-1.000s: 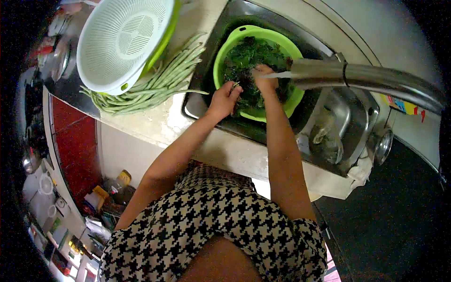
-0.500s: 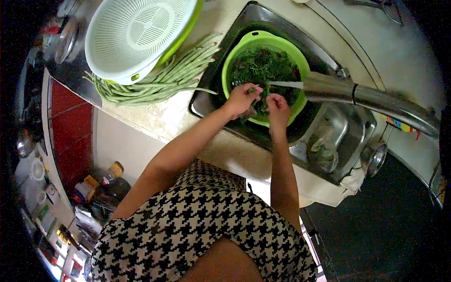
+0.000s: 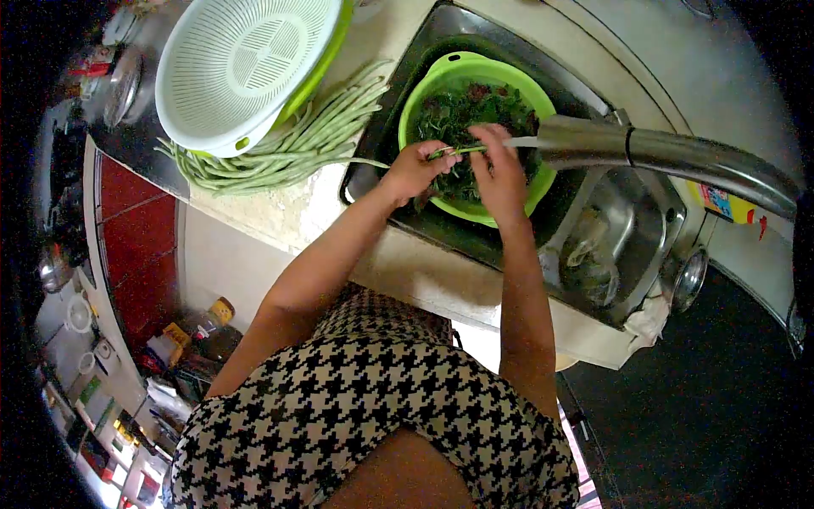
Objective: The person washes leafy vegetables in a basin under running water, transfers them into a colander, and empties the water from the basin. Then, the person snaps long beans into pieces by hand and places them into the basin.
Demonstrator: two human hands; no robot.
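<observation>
A green basin (image 3: 544, 102) sits in the sink (image 3: 441, 25), with dark leafy greens (image 3: 475, 106) in it. Over the basin's near left rim, my left hand (image 3: 415, 172) is closed on green stems (image 3: 469, 150). My right hand (image 3: 502, 176) is beside it over the basin, at the other end of the stems, its thumb and fingers apart. A thin stream of water comes from the metal faucet (image 3: 593, 140) just past my right fingers.
Left of the sink, a white colander (image 3: 254, 59) in a green bowl stands beside a pile of long green beans (image 3: 263, 165). A smaller sink compartment (image 3: 627, 212) holds a crumpled clear bag (image 3: 589, 254). A white cloth (image 3: 647, 321) hangs at the counter's corner.
My left hand has moved a little left, and my right hand has risen further over the basin with its fingers opened. The stems now stretch across the space between the hands.
</observation>
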